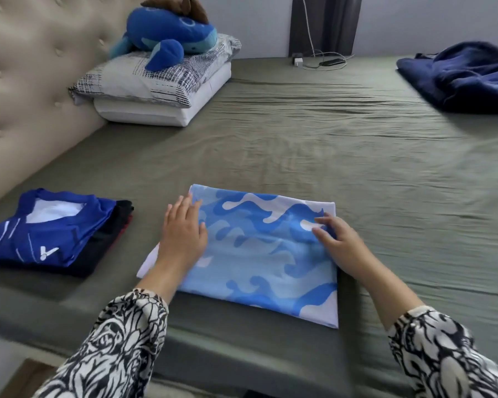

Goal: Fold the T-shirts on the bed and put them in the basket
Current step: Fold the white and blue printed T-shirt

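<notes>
Left hand (181, 234) and right hand (338, 242) rest on folded T-shirt (259, 254).

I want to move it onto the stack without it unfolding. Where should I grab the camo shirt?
Probably slide both hands under the camo shirt from its left and right edges, flat, near the middle. It lies as a wide folded rectangle, so a one-corner grip would let the layers fall open.

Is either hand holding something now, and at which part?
Nothing is gripped. The left hand lies flat on the light blue T-shirt near its left edge; the right hand touches its right side.
</notes>
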